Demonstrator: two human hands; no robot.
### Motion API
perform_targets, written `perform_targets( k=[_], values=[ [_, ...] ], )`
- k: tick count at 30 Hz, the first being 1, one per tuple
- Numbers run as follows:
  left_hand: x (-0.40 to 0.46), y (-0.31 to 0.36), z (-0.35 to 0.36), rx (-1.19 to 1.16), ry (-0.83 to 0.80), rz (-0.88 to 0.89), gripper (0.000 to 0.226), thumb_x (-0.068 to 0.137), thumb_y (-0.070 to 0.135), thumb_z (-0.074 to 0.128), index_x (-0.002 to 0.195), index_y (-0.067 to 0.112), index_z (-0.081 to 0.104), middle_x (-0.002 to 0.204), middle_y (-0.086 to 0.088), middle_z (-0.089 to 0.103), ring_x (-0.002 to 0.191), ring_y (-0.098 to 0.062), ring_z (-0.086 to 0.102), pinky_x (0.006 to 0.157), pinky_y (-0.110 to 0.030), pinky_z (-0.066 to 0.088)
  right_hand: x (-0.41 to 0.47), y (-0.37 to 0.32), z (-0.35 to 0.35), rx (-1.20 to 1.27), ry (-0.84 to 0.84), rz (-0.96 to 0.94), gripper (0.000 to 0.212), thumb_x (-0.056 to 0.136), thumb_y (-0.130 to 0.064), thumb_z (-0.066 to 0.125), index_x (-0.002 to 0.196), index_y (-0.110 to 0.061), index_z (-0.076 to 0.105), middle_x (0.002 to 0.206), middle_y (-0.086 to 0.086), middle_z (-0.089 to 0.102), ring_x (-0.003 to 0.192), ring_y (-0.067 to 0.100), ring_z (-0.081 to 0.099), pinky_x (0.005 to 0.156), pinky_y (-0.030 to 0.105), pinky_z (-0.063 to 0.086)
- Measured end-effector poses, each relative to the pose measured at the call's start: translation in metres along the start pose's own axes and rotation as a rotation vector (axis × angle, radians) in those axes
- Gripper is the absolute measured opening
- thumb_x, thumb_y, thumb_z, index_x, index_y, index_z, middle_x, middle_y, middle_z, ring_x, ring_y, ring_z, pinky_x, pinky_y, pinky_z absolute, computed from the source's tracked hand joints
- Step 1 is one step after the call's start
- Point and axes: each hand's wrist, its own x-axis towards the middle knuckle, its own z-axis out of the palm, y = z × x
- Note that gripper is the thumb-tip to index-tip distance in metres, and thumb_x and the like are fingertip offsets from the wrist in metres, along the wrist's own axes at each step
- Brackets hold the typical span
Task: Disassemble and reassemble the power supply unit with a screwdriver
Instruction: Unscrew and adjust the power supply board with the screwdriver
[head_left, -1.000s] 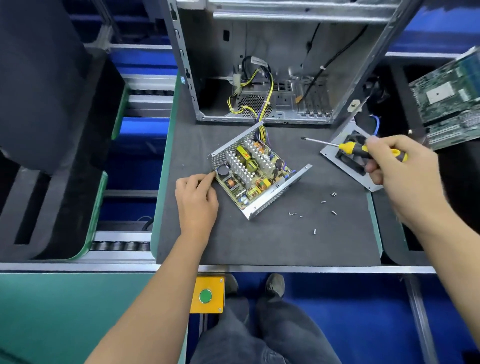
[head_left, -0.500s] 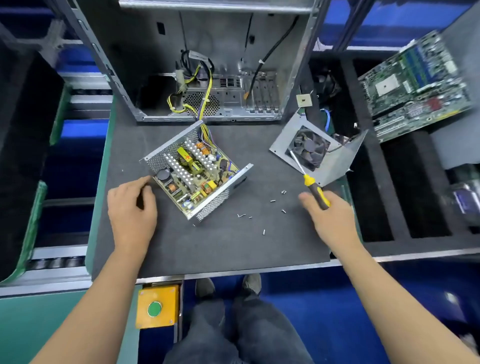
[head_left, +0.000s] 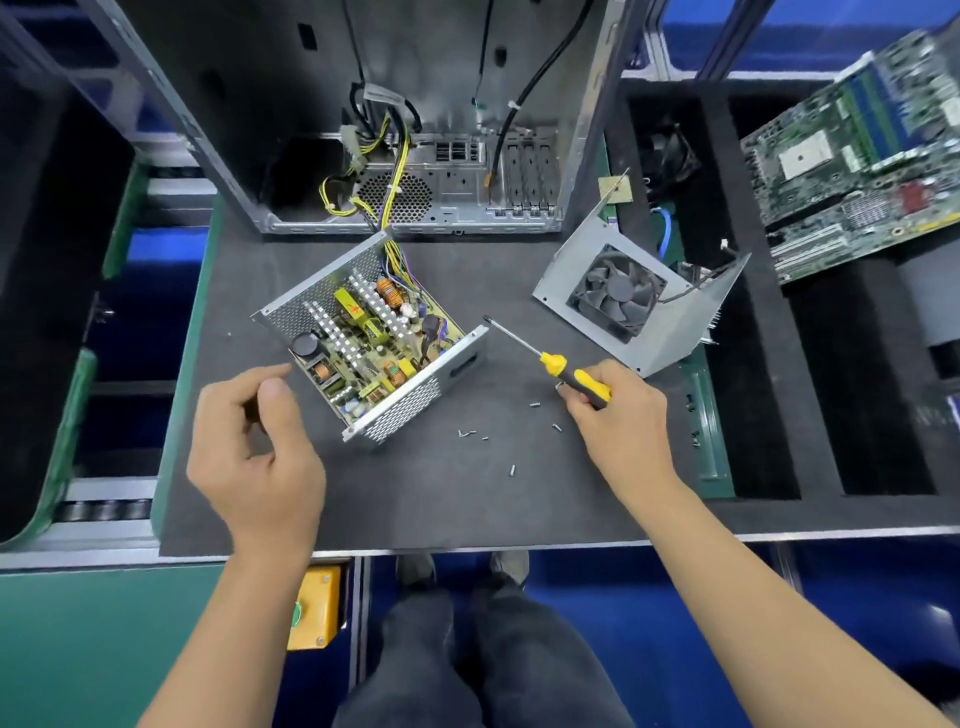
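The opened power supply unit (head_left: 371, 345) lies on the dark mat, its circuit board and coils exposed, yellow wires running back into the computer case. Its detached metal cover with the fan (head_left: 618, 293) rests to the right. My right hand (head_left: 618, 415) grips the yellow-and-black screwdriver (head_left: 558, 366), its tip pointing up-left toward the unit's right corner. My left hand (head_left: 254, 452) hovers just left of the unit with loosely curled fingers, holding nothing. Several loose screws (head_left: 483, 439) are scattered on the mat between my hands.
An open computer case (head_left: 467, 156) stands behind the unit. A motherboard (head_left: 857, 156) lies at the far right beside black foam compartments (head_left: 753, 389). A yellow box with a green button (head_left: 314, 608) hangs under the table's front edge. The mat (head_left: 441, 499) ends near my wrists.
My right hand has carried the screwdriver from over the fan cover down to the mat near the screws. My left hand has come off the unit's corner and lifted slightly.
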Motion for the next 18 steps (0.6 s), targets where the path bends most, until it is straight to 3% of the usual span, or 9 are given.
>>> perform_targets(
  k=[4, 6, 9, 12, 14, 16, 18],
  values=[
    [0.004, 0.029, 0.009, -0.095, -0.087, 0.038, 0.017, 0.106, 0.024, 0.046, 0.103, 0.024, 0.063, 0.091, 0.013, 0.059, 0.075, -0.03, 0.061, 0.063, -0.046, 0.047, 0.002, 0.003, -0.002, 0.006, -0.052, 0.053, 0.014, 0.084, -0.011, 0.069, 0.076, -0.017, 0.059, 0.07, -0.004, 0.057, 0.066, 0.013, 0.047, 0.061, 0.029, 0.035],
    [0.004, 0.04, 0.014, -0.118, -0.14, 0.035, 0.015, 0.105, 0.023, 0.048, 0.102, 0.023, 0.063, 0.088, 0.006, 0.06, 0.076, -0.029, 0.062, 0.064, -0.048, 0.049, 0.003, 0.002, -0.004, 0.001, -0.071, 0.052, 0.015, 0.083, -0.01, 0.068, 0.075, -0.019, 0.059, 0.067, -0.007, 0.056, 0.065, 0.011, 0.047, 0.06, 0.027, 0.035],
    [0.004, 0.054, 0.022, -0.158, -0.245, -0.025, 0.015, 0.101, 0.018, 0.054, 0.098, 0.016, 0.068, 0.088, 0.002, 0.066, 0.075, -0.027, 0.066, 0.065, -0.048, 0.052, 0.0, -0.009, -0.008, 0.154, -0.029, 0.168, 0.029, 0.085, -0.016, 0.07, 0.065, -0.026, 0.051, 0.058, -0.011, 0.052, 0.057, 0.008, 0.042, 0.052, 0.014, 0.034],
    [0.002, 0.072, 0.03, -0.244, -0.399, -0.126, 0.013, 0.096, 0.015, 0.061, 0.095, 0.014, 0.075, 0.085, 0.005, 0.071, 0.074, -0.015, 0.07, 0.068, -0.032, 0.055, -0.004, -0.032, -0.016, 0.431, -0.017, 0.298, 0.032, 0.084, -0.025, 0.072, 0.066, -0.014, 0.048, 0.059, -0.007, 0.052, 0.053, 0.006, 0.035, 0.045, 0.011, 0.03],
    [0.005, 0.083, 0.039, -0.345, -0.54, -0.265, 0.014, 0.093, 0.011, 0.066, 0.097, 0.019, 0.076, 0.081, 0.004, 0.073, 0.073, -0.011, 0.071, 0.07, -0.021, 0.054, -0.006, -0.055, -0.021, 0.607, -0.07, 0.326, 0.03, 0.083, -0.026, 0.073, 0.066, -0.014, 0.051, 0.07, -0.009, 0.064, 0.058, 0.005, 0.043, 0.049, 0.008, 0.035],
    [0.012, 0.09, 0.049, -0.441, -0.642, -0.401, 0.018, 0.092, 0.006, 0.067, 0.099, 0.021, 0.076, 0.082, 0.001, 0.075, 0.074, -0.016, 0.073, 0.073, -0.025, 0.057, -0.004, -0.079, -0.026, 0.711, -0.15, 0.291, 0.037, 0.084, -0.023, 0.074, 0.058, -0.021, 0.048, 0.08, -0.012, 0.072, 0.065, 0.002, 0.053, 0.059, 0.008, 0.041],
    [0.023, 0.092, 0.056, -0.478, -0.659, -0.415, 0.023, 0.091, 0.003, 0.069, 0.099, 0.024, 0.074, 0.082, 0.001, 0.076, 0.074, -0.017, 0.072, 0.074, -0.028, 0.058, 0.001, -0.1, -0.029, 0.799, -0.222, 0.227, 0.041, 0.085, -0.018, 0.073, 0.057, -0.025, 0.044, 0.079, -0.01, 0.072, 0.064, 0.002, 0.057, 0.064, 0.014, 0.044]
  ],
)
